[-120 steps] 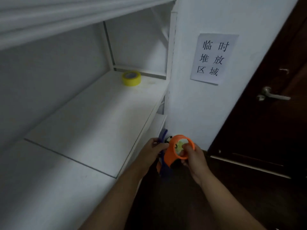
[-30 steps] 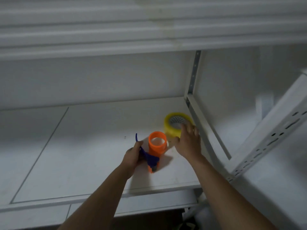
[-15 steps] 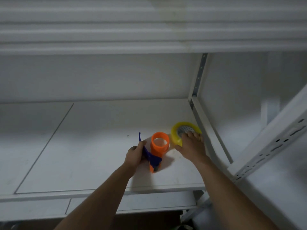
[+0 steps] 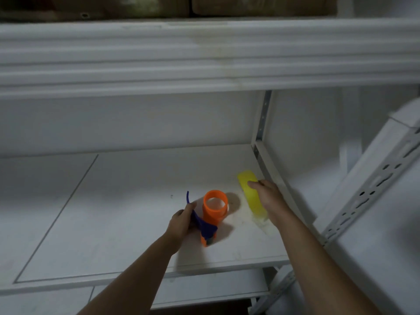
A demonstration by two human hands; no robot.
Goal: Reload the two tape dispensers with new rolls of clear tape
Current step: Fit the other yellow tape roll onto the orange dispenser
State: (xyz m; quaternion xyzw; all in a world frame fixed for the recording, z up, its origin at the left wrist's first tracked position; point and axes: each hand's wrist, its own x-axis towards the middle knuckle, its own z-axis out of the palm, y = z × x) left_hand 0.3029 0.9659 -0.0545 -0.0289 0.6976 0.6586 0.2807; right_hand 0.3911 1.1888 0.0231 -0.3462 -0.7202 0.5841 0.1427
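Yellow-looking tape roll (image 4: 251, 194) was tipped up on edge at the right end of the white shelf (image 4: 113, 223), just beside the upright frame rail (image 4: 276, 178). Right hand (image 4: 268, 198) had it pinched, thumb on the outer band, fingers behind. Judged light, stiff in the core, slick on the wound face; best held across the rim or through the hole, since squeezing the band could make it slip. Near it, to the left, stood the orange dispenser (image 4: 214, 206), spool ring empty and open upward. Left hand (image 4: 181, 222) gripped its blue handle piece (image 4: 204, 226), steadying it on the shelf.
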